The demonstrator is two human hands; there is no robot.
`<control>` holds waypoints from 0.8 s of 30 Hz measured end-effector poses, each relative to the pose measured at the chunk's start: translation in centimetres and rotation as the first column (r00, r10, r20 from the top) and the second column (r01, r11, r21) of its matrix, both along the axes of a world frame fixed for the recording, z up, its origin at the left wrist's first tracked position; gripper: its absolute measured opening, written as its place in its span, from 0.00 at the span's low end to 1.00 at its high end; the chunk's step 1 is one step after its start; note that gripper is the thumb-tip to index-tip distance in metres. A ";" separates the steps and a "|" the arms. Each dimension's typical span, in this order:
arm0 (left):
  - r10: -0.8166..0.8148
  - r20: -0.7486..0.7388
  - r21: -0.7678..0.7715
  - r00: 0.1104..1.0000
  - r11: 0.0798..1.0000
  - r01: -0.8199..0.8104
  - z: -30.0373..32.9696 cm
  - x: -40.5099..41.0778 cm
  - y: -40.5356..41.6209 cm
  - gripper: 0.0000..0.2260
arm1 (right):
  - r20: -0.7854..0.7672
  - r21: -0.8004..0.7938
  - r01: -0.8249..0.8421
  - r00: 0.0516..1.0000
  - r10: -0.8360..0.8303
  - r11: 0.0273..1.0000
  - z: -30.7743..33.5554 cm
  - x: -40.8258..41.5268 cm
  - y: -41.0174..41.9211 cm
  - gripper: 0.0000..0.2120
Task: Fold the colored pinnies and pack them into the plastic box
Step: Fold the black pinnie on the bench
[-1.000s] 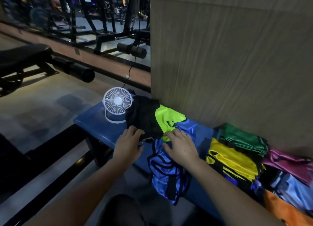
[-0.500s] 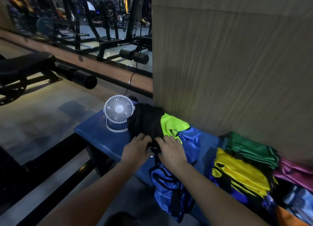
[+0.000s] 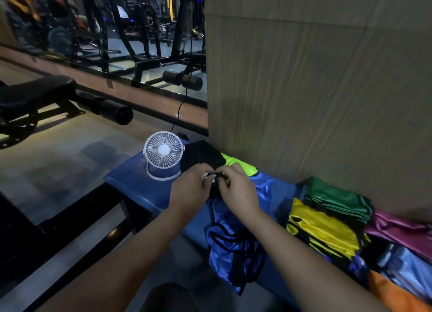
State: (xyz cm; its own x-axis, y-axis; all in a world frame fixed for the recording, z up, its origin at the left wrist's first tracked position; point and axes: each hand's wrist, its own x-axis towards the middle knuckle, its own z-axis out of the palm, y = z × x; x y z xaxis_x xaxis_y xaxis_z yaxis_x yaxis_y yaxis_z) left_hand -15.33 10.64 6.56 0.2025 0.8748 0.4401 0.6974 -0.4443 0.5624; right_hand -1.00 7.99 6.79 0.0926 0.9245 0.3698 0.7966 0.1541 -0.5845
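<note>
My left hand (image 3: 187, 190) and right hand (image 3: 238, 190) meet just in front of the small white round desk fan (image 3: 163, 153), fingers curled, both pinching the black trim at the top of the shiny blue pinny (image 3: 236, 246). From that pinch, the pinny's long axis runs away from the fan toward me, draping over the near edge of the blue tabletop (image 3: 133, 180). A black-and-lime pinny (image 3: 238, 165) lies bunched beside the fan, behind my hands.

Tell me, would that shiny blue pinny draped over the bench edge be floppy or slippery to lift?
Probably floppy: the shiny blue pinny sags in loose folds off the blue bench. Its glossy sheen suggests slippery cloth. It looks thin, so likely light.
</note>
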 end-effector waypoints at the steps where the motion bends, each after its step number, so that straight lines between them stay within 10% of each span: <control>1: -0.007 0.029 0.031 1.000 1.000 0.006 1.1 0.2 -0.5 0.03 | -0.046 0.034 0.009 0.999 -0.007 0.999 0.9 0.0 -0.4 0.08; 24: -0.342 0.212 0.384 0.916 0.891 0.244 17.0 2.7 -23.2 0.02 | -0.101 0.504 0.085 0.994 -0.039 0.859 16.6 1.5 -25.1 0.07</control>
State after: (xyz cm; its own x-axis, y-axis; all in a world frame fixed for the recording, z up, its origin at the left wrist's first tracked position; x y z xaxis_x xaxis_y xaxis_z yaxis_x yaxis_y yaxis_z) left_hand -12.61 -12.59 23.60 0.2582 0.5780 0.7741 0.3503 -0.8027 0.4826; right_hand 0.54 -17.07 23.38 0.1958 0.6022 0.7740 0.7657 0.3993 -0.5043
